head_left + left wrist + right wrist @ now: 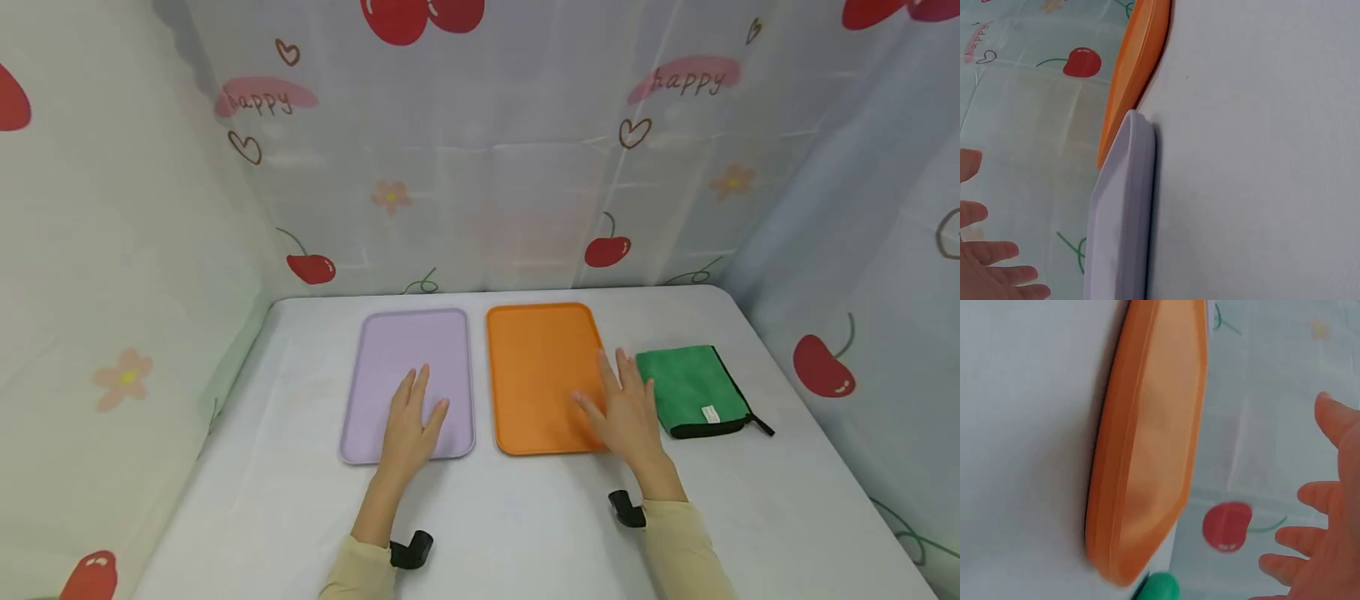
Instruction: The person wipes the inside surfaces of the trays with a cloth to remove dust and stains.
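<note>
In the head view a purple tray point(397, 350) lies left of an orange tray point(540, 358) on a white table. My left hand point(408, 429) hovers over the purple tray's lower right part, fingers spread, holding nothing. Over the orange tray's right edge is my right hand point(630, 417), also spread and empty, its outer fingers close to a green cloth pouch point(686, 387) with black zip trim. The left wrist view shows the left hand point(994, 265) beside the purple tray point(1138, 206); the right wrist view shows the right hand point(1329, 537) beside the orange tray point(1163, 425).
The white table point(247, 483) reaches back to a patterned curtain point(510, 183) with cherries, flowers and hearts. More curtain hangs along the left and right sides. A black wrist device point(411, 550) sits at the left wrist, another point(627, 508) at the right.
</note>
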